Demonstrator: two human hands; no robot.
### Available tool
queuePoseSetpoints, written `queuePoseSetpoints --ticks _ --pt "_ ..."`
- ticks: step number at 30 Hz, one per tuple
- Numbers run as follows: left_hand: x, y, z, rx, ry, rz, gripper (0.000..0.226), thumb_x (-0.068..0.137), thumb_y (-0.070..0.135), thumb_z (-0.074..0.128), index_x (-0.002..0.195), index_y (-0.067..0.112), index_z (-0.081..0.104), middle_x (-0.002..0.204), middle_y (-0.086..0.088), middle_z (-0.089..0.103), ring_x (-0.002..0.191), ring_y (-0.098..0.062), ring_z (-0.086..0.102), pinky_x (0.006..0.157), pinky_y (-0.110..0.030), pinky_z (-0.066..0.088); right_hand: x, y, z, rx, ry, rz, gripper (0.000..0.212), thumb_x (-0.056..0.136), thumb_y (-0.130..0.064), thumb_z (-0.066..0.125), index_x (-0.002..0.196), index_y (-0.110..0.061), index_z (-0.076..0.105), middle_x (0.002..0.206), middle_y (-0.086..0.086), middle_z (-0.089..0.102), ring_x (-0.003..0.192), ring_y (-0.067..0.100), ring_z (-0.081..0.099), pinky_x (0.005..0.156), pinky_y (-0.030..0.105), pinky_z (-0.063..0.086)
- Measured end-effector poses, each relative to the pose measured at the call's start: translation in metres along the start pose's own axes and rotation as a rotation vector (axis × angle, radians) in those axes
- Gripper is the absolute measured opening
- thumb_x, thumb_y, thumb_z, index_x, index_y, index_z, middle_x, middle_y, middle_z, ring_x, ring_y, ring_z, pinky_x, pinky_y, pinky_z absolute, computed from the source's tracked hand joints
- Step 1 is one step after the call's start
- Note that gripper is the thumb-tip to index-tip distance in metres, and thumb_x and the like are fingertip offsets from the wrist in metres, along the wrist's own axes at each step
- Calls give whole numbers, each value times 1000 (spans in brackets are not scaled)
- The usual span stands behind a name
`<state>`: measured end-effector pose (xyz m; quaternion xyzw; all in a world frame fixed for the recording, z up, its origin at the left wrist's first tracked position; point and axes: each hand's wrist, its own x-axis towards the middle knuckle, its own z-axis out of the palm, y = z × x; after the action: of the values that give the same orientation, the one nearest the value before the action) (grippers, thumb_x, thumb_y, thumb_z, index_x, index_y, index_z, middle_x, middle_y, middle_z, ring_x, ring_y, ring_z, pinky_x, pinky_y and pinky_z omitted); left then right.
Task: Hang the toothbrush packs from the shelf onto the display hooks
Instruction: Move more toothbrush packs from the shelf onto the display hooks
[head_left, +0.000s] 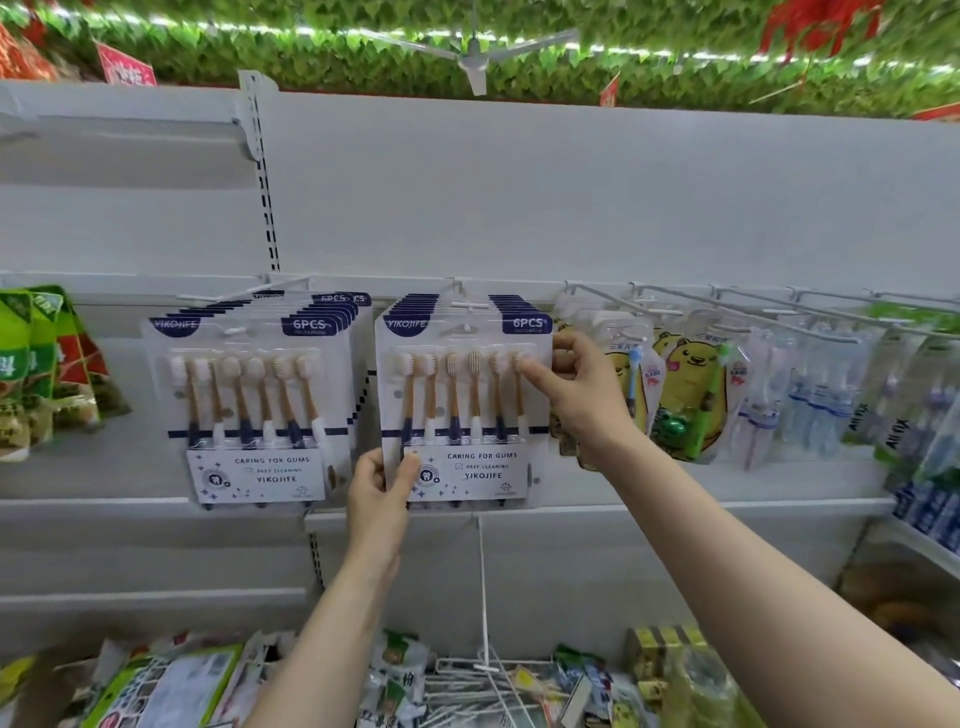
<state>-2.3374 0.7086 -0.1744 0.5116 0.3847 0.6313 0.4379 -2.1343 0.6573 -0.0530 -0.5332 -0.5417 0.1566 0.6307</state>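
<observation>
A white and navy six-brush toothbrush pack (465, 405) hangs at the front of a row on the middle display hook (467, 328). My left hand (382, 493) pinches its lower left corner. My right hand (576, 387) grips its right edge near the brush heads. A second row of the same packs (249, 405) hangs on the hook to the left, touched by neither hand.
Children's toothbrush pouches (685, 395) and clear packs hang on hooks to the right. Green bags (36, 364) hang at far left. Below, a shelf holds mixed packets (171, 686) and loose white wire hooks (483, 691). White back panel above.
</observation>
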Motion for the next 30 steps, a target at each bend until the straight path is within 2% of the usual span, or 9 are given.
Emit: queuePoseSetpoints --ticks 5,9,12,15,17,20,24,27,30 --pt "3 1 -5 -1 -33 -11 13 95 21 65 105 15 59 86 6 60 79 -9 52 71 -25 42 -3 -2 4 7 22 20 38 88 -27 77 121 -15 61 102 -2 71 93 8 68 81 24 57" --pt "3 3 -8 -6 -61 -22 16 95 21 64 109 15 58 87 7 60 77 -5 54 70 -21 42 -6 -1 6 13 41 45 41 88 -27 77 123 -16 60 105 0 72 97 12 70 87 30 58" --pt "6 2 -12 -4 -77 -33 17 94 21 65 109 18 58 93 5 63 82 -6 57 71 -21 43 -9 -1 7 6 54 45 43 88 -27 77 125 -15 60 104 -1 73 96 12 70 87 28 58" --pt "9 0 -14 -5 -75 -44 15 94 22 66 107 22 59 96 5 66 85 -7 59 74 -20 44 -10 1 9 -16 63 61 42 87 -31 77 124 -18 60 102 -1 73 96 14 70 85 28 58" --pt "10 -2 -15 13 -70 -67 23 92 29 68 111 19 59 101 2 67 91 -10 61 78 -22 45 -10 4 10 -22 75 99 41 86 -38 77 120 -21 62 101 -1 73 96 16 71 86 34 59" --pt "2 -6 -15 40 -62 -161 40 90 35 68 121 14 53 113 -2 64 99 -12 60 86 -24 43 -15 8 9 -38 82 156 42 86 -47 74 118 -22 62 104 0 73 99 18 70 85 38 59" --pt "-29 -19 -14 124 -17 -354 53 92 40 65 131 8 48 119 -3 54 113 -19 51 93 -30 36 -31 17 -2 -114 38 224 40 94 -37 67 127 -16 57 114 2 69 100 16 65 80 34 56" --pt "-56 -27 -8 219 -12 -499 54 93 39 65 131 3 52 121 -8 57 121 -29 52 101 -37 39 -49 25 -25 -201 -43 305 43 94 -40 66 128 -17 56 113 0 68 103 19 66 95 45 55" --pt "-86 -17 19 329 -93 -487 57 91 38 69 133 3 52 132 -15 58 122 -32 54 105 -41 42 -68 24 -70 -344 -116 313 49 95 -39 64 136 -14 53 123 4 65 110 20 62 99 43 52"
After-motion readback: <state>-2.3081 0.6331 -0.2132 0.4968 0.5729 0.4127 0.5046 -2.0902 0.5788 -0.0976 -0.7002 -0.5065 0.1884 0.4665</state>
